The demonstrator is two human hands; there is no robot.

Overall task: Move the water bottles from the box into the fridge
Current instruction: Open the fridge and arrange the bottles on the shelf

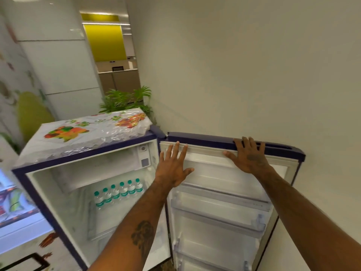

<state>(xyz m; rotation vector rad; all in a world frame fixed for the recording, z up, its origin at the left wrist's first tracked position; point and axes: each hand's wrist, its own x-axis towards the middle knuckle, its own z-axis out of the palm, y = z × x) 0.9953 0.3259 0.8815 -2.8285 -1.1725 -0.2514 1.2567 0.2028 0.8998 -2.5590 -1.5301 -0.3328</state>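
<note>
Six water bottles (pixel 119 192), clear with green caps and green labels, stand in a single slanted row, each just beside the next. They are on the upper shelf (pixel 103 216) inside the open fridge (pixel 78 155), below the freezer compartment (pixel 101 167). The fridge door (pixel 205 140) is swung wide to the right, close to the pale wall (pixel 254 75). Its inner side carries several clear door racks (pixel 220 202), one above another; I cannot tell whether anything is in them.

Two hands are on the door. The left hand (pixel 172 167) lies flat against the inner face near the hinge, its grip apart with fingers spread and fingertips on the white seal. The right hand (pixel 250 157) grips the door's top edge, fingers hooked over the blue rim and thumb stretched along the seal. Neither hand touches a bottle.

A clear plastic cover (pixel 88 133) with fruit prints lies over the fridge top. A leafy green plant (pixel 125 100) stands behind the fridge, against the wall.
</note>
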